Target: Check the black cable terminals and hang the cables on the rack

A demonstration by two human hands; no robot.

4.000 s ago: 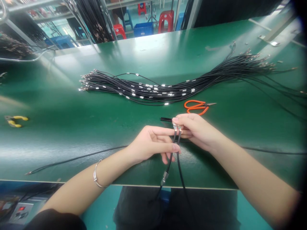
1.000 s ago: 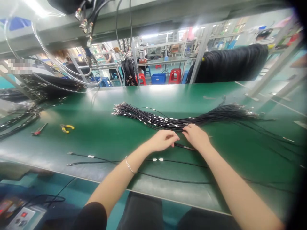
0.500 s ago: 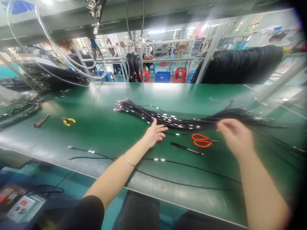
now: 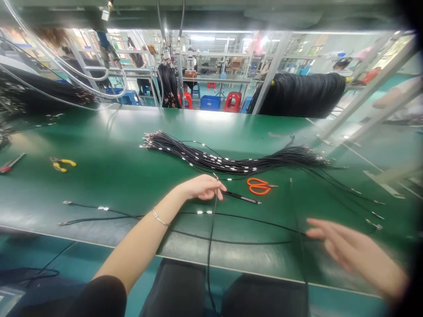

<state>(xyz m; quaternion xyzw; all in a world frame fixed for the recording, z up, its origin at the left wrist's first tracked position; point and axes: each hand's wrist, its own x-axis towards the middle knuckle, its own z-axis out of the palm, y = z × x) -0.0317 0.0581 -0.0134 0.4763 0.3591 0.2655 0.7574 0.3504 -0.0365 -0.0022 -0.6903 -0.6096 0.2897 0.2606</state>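
Note:
My left hand (image 4: 206, 187) is closed in a pinch on a thin black cable (image 4: 211, 237) that runs down over the table's front edge towards my lap. My right hand (image 4: 346, 248), blurred by motion, is at the front right with fingers stretched out. Just left of its fingertips is a smeared upright cable length (image 4: 300, 233); I see no firm grip on it. Behind my hands lies a thick bundle of black cables (image 4: 211, 160) with white labels. Two separate labelled cables (image 4: 251, 219) lie along the front, partly behind my left arm.
Orange-handled scissors (image 4: 259, 186) and a black pen-like tool (image 4: 243, 197) lie between bundle and front cables. Yellow-handled pliers (image 4: 62, 164) and a red-handled tool (image 4: 11, 164) lie left. Loose cable ends (image 4: 376, 215) spread at right. Metal posts (image 4: 274, 72) rise behind the green table (image 4: 109, 176).
My left hand has closed on a cable, which now hangs towards my lap. My right hand has moved from the bundle's right end towards the front right. The view has shifted right.

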